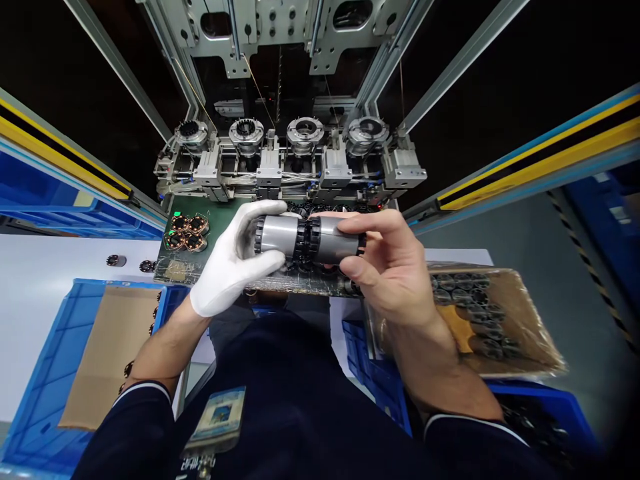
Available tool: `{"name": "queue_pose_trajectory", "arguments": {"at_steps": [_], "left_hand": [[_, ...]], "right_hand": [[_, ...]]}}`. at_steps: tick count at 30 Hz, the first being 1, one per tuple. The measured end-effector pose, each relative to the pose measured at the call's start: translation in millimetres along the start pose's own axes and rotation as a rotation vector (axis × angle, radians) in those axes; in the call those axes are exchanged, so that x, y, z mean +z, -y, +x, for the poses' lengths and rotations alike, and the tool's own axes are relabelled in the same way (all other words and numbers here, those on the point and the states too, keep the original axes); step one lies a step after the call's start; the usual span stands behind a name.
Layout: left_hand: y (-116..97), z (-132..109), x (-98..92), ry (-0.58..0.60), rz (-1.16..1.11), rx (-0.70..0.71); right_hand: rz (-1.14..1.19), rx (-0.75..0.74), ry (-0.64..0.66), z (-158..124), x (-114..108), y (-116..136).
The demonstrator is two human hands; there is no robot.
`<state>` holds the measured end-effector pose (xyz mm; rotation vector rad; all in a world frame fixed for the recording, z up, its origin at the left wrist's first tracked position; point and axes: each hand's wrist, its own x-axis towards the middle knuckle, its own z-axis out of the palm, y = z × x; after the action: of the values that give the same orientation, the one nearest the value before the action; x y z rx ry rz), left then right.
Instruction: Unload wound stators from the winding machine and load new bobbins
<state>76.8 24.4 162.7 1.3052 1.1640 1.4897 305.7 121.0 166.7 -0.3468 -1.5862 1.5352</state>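
Observation:
My left hand, in a white glove, is closed around a grey motor stator core with black toothed end rings. A second stator core of the same look sits between the thumb and fingers of my bare right hand. The two cores lie on their sides, end to end, with their toothed rings meeting or nearly so in the middle. Both are above the dark green worktop. Several copper-wound stators stand grouped on that worktop, left of my gloved hand.
Behind the worktop runs a winding machine with several round fixtures. A box of grey cores is at right, above a blue bin. A blue crate with cardboard stands at left. Yellow-striped posts flank the station.

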Motion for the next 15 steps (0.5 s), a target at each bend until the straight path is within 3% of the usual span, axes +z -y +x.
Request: {"name": "queue_pose_trajectory", "arguments": {"at_steps": [9, 15], "left_hand": [[5, 21, 9.6, 0.058, 0.121, 0.074], [11, 44, 15.9, 0.129, 0.261, 0.091]], "right_hand": [[0.073, 0.203, -0.053, -3, -23, -12], [-0.035, 0.12, -0.119, 7, -40, -8]]}}
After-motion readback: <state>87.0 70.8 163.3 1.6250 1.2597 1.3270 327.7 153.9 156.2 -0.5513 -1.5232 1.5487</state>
